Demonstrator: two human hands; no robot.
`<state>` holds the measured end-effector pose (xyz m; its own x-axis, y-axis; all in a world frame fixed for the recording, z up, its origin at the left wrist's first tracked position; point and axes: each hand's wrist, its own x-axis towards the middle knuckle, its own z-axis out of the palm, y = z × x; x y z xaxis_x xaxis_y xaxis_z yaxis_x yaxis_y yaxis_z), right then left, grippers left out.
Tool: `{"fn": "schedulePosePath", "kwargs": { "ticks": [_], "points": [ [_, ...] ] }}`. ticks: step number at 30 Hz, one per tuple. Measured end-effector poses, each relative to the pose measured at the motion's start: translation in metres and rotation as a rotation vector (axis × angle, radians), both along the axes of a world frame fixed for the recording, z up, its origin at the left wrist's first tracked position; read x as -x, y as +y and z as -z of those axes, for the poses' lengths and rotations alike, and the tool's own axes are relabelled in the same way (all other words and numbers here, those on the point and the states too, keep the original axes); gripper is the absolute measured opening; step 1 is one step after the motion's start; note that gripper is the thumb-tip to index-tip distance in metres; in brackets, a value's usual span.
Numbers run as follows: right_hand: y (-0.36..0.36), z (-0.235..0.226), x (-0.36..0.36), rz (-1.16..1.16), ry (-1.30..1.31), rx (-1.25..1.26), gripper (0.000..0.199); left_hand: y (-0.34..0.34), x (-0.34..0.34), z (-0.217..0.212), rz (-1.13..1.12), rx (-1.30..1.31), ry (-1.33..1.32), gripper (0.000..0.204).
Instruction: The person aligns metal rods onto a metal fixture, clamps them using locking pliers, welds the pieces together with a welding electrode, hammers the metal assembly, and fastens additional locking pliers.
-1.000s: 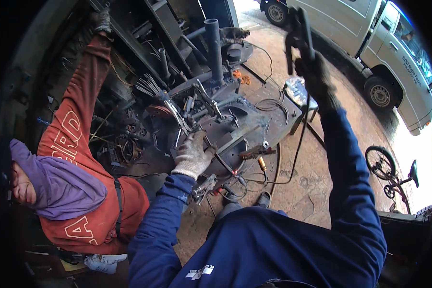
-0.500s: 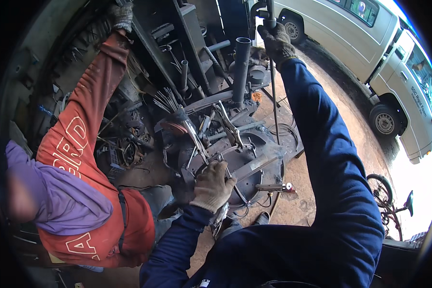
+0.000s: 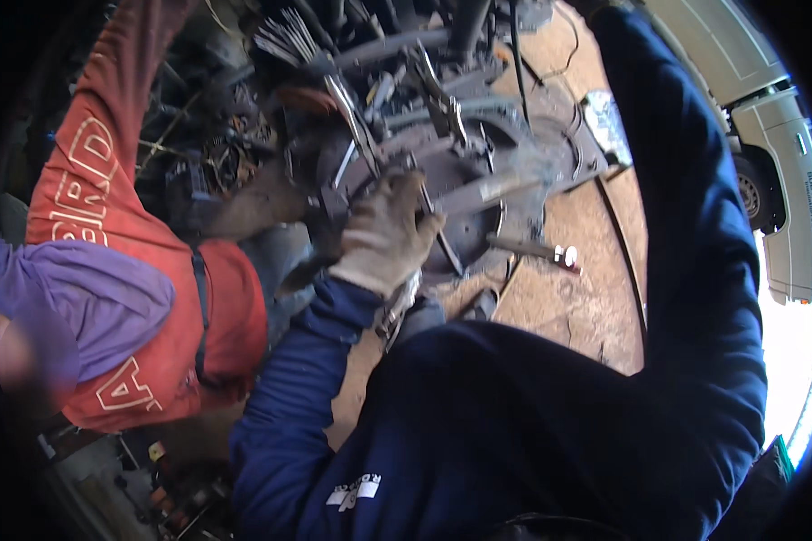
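My left hand (image 3: 388,230), in a dirty knit work glove, is curled at the near side of a round dark metal frame (image 3: 456,239). Its fingers are bent over something they hide, and a thin metal bar (image 3: 442,242) runs past the thumb. Locking clamps stand just beyond: one clamp (image 3: 354,122) leads down toward the fingers, another clamp (image 3: 439,99) grips the frame farther right. A shiny metal piece (image 3: 397,311) shows below the wrist. My right hand (image 3: 597,5) reaches far up at the top edge, almost wholly cut off, with its fingers out of sight.
A co-worker in a red sweatshirt (image 3: 126,203) and purple head cloth stands close on my left, one arm raised. A bundle of thin rods (image 3: 289,36) lies beyond the frame. A flat tool with a round end (image 3: 537,251) juts right. A white van (image 3: 780,180) stands at the right.
The view has tipped down, so the whole scene sits higher. My right hand, earlier round an upright metal pole, has slipped to the top edge. My left hand stays at the frame.
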<state>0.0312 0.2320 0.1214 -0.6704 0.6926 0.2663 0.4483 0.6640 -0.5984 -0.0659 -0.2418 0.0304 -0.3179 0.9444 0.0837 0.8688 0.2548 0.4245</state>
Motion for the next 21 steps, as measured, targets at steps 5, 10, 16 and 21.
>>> {"fn": "schedulePosePath", "kwargs": {
  "ticks": [5, 10, 16, 21],
  "points": [
    [-0.069, -0.012, -0.075, 0.017, 0.307, 0.117, 0.069, 0.005, 0.014, 0.011, -0.017, 0.037, -0.120, 0.055],
    [-0.140, 0.034, -0.211, -0.218, 0.365, -0.166, 0.035, 0.021, 0.011, 0.007, -0.391, 0.199, -0.223, 0.072],
    [-0.316, 0.168, -0.290, 0.653, 0.655, 0.469, 0.049, 0.028, 0.022, 0.002, -0.472, 0.310, -0.269, 0.058],
    [-0.445, 0.238, -0.301, 0.725, 0.616, 0.964, 0.031, 0.032, 0.007, -0.007, -0.452, 0.219, -0.442, 0.049]
  ]
}}
